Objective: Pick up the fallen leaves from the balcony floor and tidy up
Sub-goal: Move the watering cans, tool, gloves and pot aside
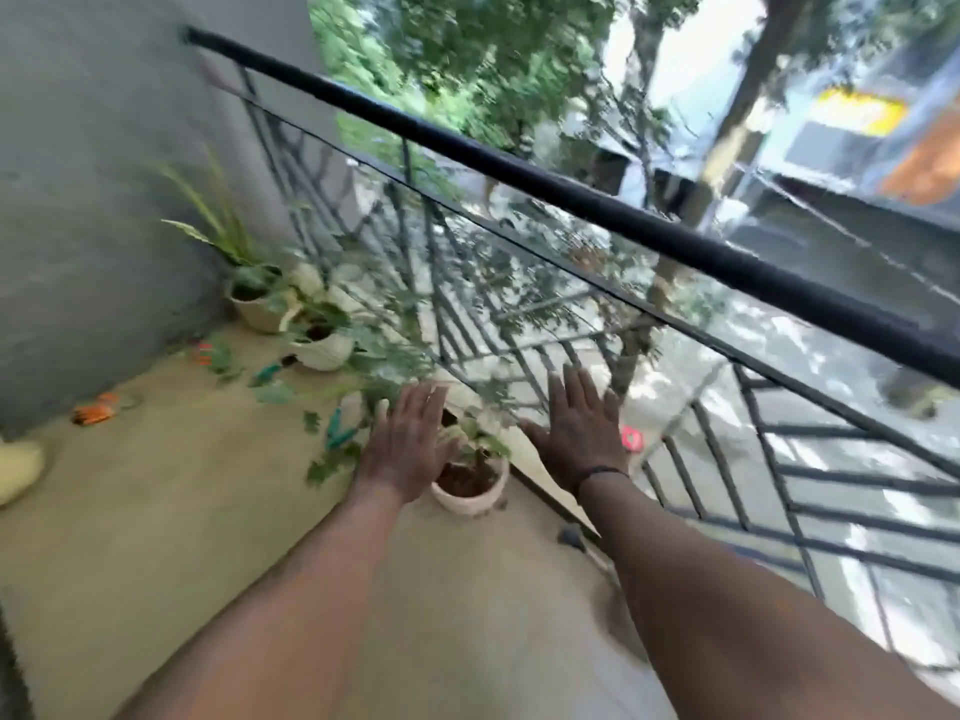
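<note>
Head view showed the job barely begun. Both hands were stretched forward with fingers straight and spread, grasping nothing: the left hand (pixel 407 439) in front of a leafy plant, the right hand (pixel 582 426) out toward the railing (pixel 519 171), a dark band round its wrist. Neither touched a leaf as far as the blurred picture allowed.

The fallen leaves (pixel 332 462) still lay on the balcony floor (pixel 171 501), green and scattered in a loose line beside the pots, from near the small pot by the left hand back toward the corner. More green bits (pixel 221 358) sat further off by the wall. I judged that all the picking up was still to do, and none of the leaves looked gathered into a heap or a container.

The floor was a plain pale beige surface. A small white pot (pixel 470 493) with a young plant stood between the two hands, close to the railing's foot. Two more pale pots (pixel 291 324) with plants stood in the far corner against the grey wall (pixel 93 210). Teal-handled tools (pixel 336 428) lay among the leaves, and an orange object (pixel 96 410) lay nearer the wall; what it was I could not tell. A pale yellow thing (pixel 18 470) showed at the left edge. Beyond the black railing were trees and a street below.
</note>
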